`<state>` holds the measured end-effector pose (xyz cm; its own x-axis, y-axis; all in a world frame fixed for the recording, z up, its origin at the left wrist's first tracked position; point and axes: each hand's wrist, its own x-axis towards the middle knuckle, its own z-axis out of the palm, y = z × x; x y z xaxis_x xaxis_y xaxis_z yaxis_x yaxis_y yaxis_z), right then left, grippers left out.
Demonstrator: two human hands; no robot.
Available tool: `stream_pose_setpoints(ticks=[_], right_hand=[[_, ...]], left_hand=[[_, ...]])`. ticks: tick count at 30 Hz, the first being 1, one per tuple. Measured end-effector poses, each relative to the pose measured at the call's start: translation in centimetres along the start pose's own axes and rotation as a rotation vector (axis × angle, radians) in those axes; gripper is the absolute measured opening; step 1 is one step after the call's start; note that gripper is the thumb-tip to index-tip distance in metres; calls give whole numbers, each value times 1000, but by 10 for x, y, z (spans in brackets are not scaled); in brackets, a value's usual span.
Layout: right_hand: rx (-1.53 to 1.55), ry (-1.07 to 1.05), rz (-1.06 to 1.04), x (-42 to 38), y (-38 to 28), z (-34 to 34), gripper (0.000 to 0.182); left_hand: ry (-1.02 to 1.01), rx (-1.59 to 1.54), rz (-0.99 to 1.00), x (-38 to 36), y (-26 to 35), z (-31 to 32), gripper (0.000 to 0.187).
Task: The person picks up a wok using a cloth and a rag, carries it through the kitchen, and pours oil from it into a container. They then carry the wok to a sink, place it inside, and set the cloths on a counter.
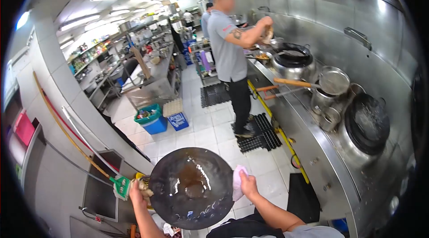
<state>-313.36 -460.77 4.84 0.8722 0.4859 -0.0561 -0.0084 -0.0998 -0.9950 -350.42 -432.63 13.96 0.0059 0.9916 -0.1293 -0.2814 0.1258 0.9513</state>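
A large dark wok point(170, 206) hangs in front of my body, held at both sides. Brownish liquid point(192, 177) lies in its bottom, with bright reflections on it. My left hand point(136, 194) is closed at the left rim, where a beige cloth point(145, 187) sits between fingers and metal. On the opposite side, my right hand point(248, 184) grips the rim through a pink cloth point(239, 182), thumb on top. The wok's handles are hidden under the cloths.
Along the right runs a steel range with another wok point(366, 122) and a strainer point(334, 80). A co-worker point(230, 46) stands at it ahead, on black mats point(257, 135). Left are a green brush point(121, 186), wall poles and a blue bin point(154, 124).
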Motion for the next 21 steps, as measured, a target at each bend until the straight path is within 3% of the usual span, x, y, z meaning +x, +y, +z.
stream_pose_setpoints(ticks=[6,12,16,17,21], right_hand=[[-52,-358,-64,68,-45,100,55],[-167,-559,-98,135,-52,235,55],[-210,-584,-119,189,-60,326,60],[-197,-555,-113,204,-62,347,59],[-124,-433,-67,260,-90,414,57]], left_hand=[[287,65,123,-1,57,-29,22],[523,7,171,59,53,-62,19],[559,37,211,140,58,-58,19],[456,-1,228,167,51,-71,20],[527,-98,265,261,59,-34,18]])
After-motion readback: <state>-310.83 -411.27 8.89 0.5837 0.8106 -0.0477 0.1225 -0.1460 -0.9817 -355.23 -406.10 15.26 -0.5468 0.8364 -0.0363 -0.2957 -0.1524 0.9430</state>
